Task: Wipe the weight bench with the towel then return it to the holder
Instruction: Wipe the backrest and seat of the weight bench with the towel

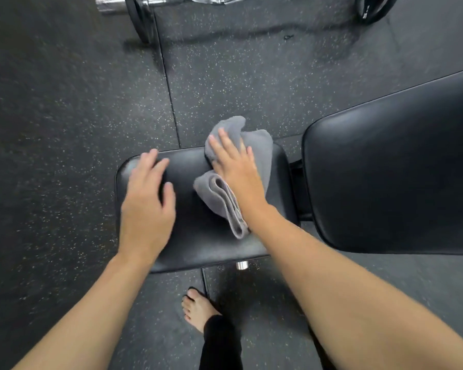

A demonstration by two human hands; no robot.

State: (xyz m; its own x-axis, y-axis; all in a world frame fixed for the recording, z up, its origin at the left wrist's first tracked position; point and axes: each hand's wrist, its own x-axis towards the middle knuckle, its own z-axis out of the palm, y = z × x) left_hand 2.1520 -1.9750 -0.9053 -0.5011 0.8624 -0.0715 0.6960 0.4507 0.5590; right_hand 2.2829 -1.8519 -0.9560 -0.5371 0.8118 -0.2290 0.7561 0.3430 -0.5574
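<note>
A grey towel (254,145) lies bunched on the black seat pad (198,236) of the weight bench. My right hand (235,166) presses flat on the towel, fingers spread, at the pad's far right side. My left hand (145,204) rests on the pad's left part, fingers apart, holding nothing. The bench's larger black back pad (390,172) rises to the right, separated from the seat by a narrow gap. No towel holder is in sight.
Dark speckled rubber floor (64,129) surrounds the bench. A barbell with plates (142,12) lies at the top of the view. My bare foot (198,308) stands just in front of the seat, below a chrome knob (242,265).
</note>
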